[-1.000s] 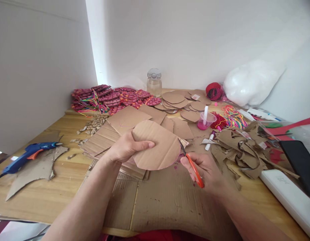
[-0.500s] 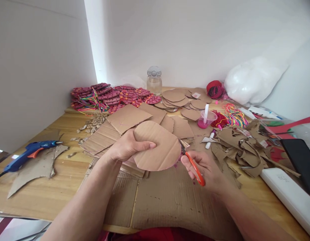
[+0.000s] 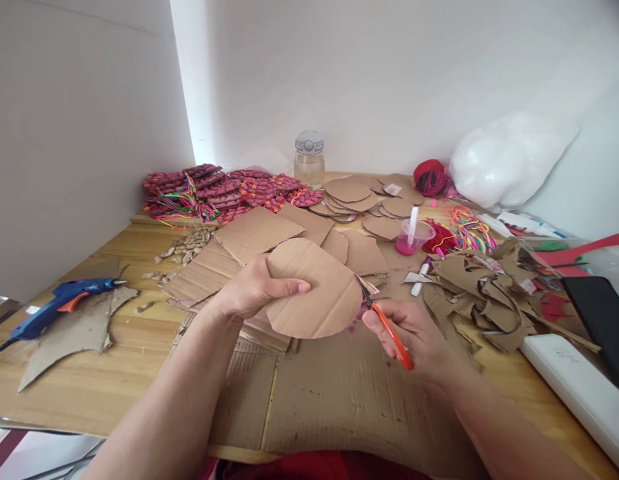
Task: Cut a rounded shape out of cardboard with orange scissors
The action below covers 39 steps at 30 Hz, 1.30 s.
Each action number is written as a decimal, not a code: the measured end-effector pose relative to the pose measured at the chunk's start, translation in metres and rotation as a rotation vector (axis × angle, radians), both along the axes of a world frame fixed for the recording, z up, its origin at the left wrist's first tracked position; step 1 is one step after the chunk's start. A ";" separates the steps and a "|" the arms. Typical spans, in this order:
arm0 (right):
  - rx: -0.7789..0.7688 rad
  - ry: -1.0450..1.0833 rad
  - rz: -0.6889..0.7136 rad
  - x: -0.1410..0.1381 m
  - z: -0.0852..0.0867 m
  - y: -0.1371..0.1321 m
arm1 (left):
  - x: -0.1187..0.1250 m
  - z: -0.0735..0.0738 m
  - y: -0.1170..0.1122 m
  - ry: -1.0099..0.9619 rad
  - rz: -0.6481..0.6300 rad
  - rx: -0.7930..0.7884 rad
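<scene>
A roughly round piece of cardboard (image 3: 319, 293) is pinched in my left hand (image 3: 257, 288), thumb on top and the fingers hidden underneath. My right hand (image 3: 412, 337) grips orange-handled scissors (image 3: 393, 339), whose blades meet the cardboard's right edge. How far the blades are apart is hard to make out. Behind and below the held piece lie flat cardboard squares (image 3: 259, 233), overlapping one another. Under both hands a large cardboard sheet (image 3: 339, 400) covers the table's front.
Cut cardboard discs (image 3: 347, 190) are piled at the back. Cardboard scraps (image 3: 489, 293), a pink cup (image 3: 413, 237), a phone (image 3: 599, 327) and a white box-like object (image 3: 574, 393) lie right. On the left are a blue glue gun (image 3: 59, 307) and peanuts (image 3: 189, 247). A jar (image 3: 309, 163) stands at the back.
Both hands, the cardboard piece and the scissors stay almost in place. The scissors' handles have shifted very slightly to the right.
</scene>
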State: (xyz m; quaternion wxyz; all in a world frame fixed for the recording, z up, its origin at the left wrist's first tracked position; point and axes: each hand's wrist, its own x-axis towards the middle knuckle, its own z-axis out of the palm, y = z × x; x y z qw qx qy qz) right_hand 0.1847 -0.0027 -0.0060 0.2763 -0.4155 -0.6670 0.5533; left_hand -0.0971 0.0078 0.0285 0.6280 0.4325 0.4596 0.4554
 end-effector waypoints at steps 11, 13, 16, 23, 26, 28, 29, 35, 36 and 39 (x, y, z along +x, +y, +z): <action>0.024 0.096 -0.167 -0.005 0.007 0.003 | 0.048 -0.013 -0.005 -0.365 0.267 -0.078; 0.012 0.090 -0.155 -0.006 0.007 0.002 | 0.055 -0.014 -0.008 -0.352 0.298 -0.073; 0.008 0.109 -0.128 -0.007 0.005 0.002 | 0.056 -0.014 -0.010 -0.276 0.315 -0.057; 0.022 0.186 -0.073 -0.007 0.005 0.003 | 0.053 -0.013 -0.011 -0.201 0.285 0.009; 0.000 0.205 -0.074 -0.007 0.007 0.003 | 0.054 -0.012 -0.011 -0.192 0.284 0.041; -0.023 0.193 -0.095 -0.007 0.008 0.003 | 0.053 -0.012 -0.011 -0.182 0.294 0.051; -0.027 0.185 -0.101 -0.006 0.008 0.002 | 0.052 -0.012 -0.011 -0.178 0.300 0.051; 0.002 0.188 -0.092 -0.003 -0.001 0.002 | 0.048 -0.014 -0.009 -0.188 0.286 0.038; 0.004 0.183 -0.099 -0.002 -0.003 0.002 | 0.048 -0.014 -0.009 -0.194 0.283 0.044; 0.020 0.174 -0.099 0.000 -0.008 0.001 | 0.047 -0.013 -0.008 -0.194 0.269 0.042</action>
